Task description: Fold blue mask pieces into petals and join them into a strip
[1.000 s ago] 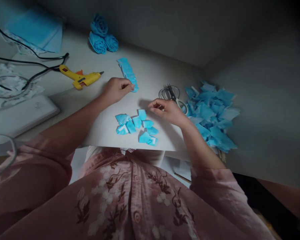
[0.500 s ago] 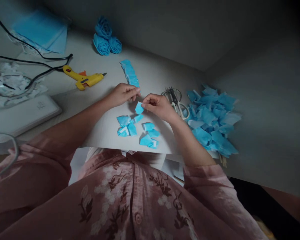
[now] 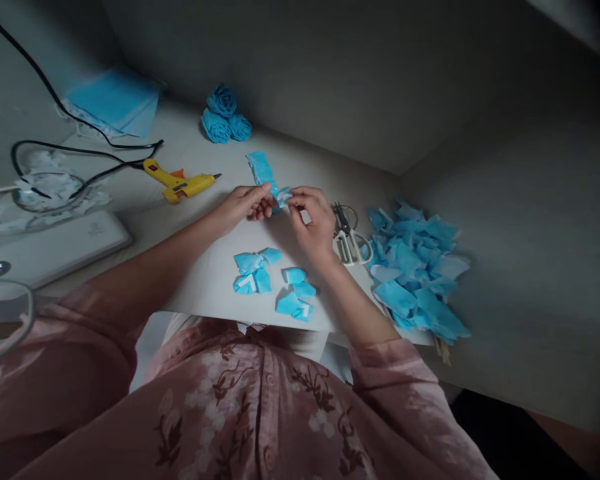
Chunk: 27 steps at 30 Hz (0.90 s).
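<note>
My left hand (image 3: 254, 202) is closed, with thumb and fingers pinched at the near end of a pleated blue strip (image 3: 261, 168). Close beside it on the right, my right hand (image 3: 313, 217) pinches a small blue petal (image 3: 283, 196) by its edge. The petal is right at the strip's end; whether the two touch I cannot tell. Nearer to me on the table lie two loose clusters of cut blue petals, a left cluster (image 3: 260, 279) and a right cluster (image 3: 300, 288), some with white patches.
A yellow glue gun (image 3: 180, 186) with a black cord lies left. Three blue rosettes (image 3: 222, 127) stand at the back. White-handled scissors (image 3: 351, 243) lie right of my hands, beside a heap of blue pieces (image 3: 415, 260). A white box-shaped device (image 3: 55, 243) and blue sheets (image 3: 115, 100) are left.
My right hand has lifted the petal up to the strip's end beside my left hand and turned it. The strip's near end is now between my left fingers. The view has shifted slightly.
</note>
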Available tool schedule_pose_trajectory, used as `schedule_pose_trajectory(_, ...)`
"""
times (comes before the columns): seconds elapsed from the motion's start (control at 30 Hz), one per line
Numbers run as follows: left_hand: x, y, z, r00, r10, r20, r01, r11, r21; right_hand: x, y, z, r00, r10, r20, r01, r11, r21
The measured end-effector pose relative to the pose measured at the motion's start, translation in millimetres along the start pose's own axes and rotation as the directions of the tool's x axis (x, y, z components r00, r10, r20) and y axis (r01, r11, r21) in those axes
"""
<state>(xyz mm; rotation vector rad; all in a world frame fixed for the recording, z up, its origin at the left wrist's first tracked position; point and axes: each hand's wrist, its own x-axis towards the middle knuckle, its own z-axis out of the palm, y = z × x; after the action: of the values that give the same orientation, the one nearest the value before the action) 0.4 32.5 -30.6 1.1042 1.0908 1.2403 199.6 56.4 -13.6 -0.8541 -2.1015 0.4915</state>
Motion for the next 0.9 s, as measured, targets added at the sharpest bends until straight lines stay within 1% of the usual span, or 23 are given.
schedule_pose_trajectory(0.07,0,0,0.0,1.000,-0.005,0.019,0.005,1.000,0.021,-5,1,5,0.999,-0.009,0.038,0.009,1.000,-0.009)
schedule_pose_trajectory(0.17,1,-1,-0.9,1.000,0.015,-0.006,-0.014,0.998,0.060,-11,3,9,0.998,-0.044,0.052,0.042,0.998,0.035)
schedule_pose_trajectory(0.2,2,-2,-1.4,1.000,0.024,-0.017,-0.023,0.997,0.070,-13,5,8,0.998,-0.034,0.045,0.032,0.998,0.051)
schedule_pose_trajectory(0.23,2,-2,-1.9,0.999,0.034,-0.025,-0.032,0.996,0.080,-14,7,7,1.000,-0.002,0.029,0.001,0.998,0.061)
schedule_pose_trajectory(0.3,2,-2,-2.6,0.999,0.050,-0.022,-0.047,0.992,0.115,-14,11,3,0.993,0.120,-0.019,-0.118,0.989,0.090)
schedule_pose_trajectory(0.37,2,-3,-2.5,0.998,0.062,-0.012,-0.059,0.986,0.159,-12,16,-1,0.963,0.267,-0.024,-0.258,0.950,0.178)
schedule_pose_trajectory(0.4,1,-3,-2.2,0.998,0.068,-0.008,-0.065,0.981,0.181,-11,17,-2,0.945,0.327,0.015,-0.321,0.916,0.241)
schedule_pose_trajectory(0.47,0,-4,-1.0,0.996,0.088,0.001,-0.086,0.971,0.223,-9,19,-3,0.907,0.395,0.144,-0.420,0.833,0.362)
schedule_pose_trajectory(0.53,0,-5,0.3,0.993,0.120,0.008,-0.118,0.960,0.254,-7,18,-1,0.874,0.410,0.259,-0.485,0.754,0.442)
schedule_pose_trajectory(0.6,-1,-5,1.4,0.988,0.153,0.016,-0.151,0.950,0.272,-7,16,2,0.856,0.408,0.319,-0.517,0.706,0.484)
schedule_pose_trajectory(0.63,-2,-5,1.9,0.986,0.163,0.019,-0.162,0.946,0.280,-8,15,3,0.851,0.403,0.336,-0.524,0.696,0.492)
schedule_pose_trajectory(0.7,-3,-3,2.5,0.986,0.163,0.022,-0.162,0.941,0.297,-9,14,6,0.848,0.395,0.354,-0.527,0.698,0.485)
schedule_pose_trajectory(0.8,-5,1,3.4,0.991,0.129,0.024,-0.130,0.941,0.312,-11,16,10,0.849,0.393,0.353,-0.524,0.712,0.467)
schedule_pose_trajectory(0.9,-8,5,4.4,0.994,0.103,0.046,-0.113,0.943,0.312,-12,16,12,0.863,0.381,0.333,-0.502,0.727,0.469)
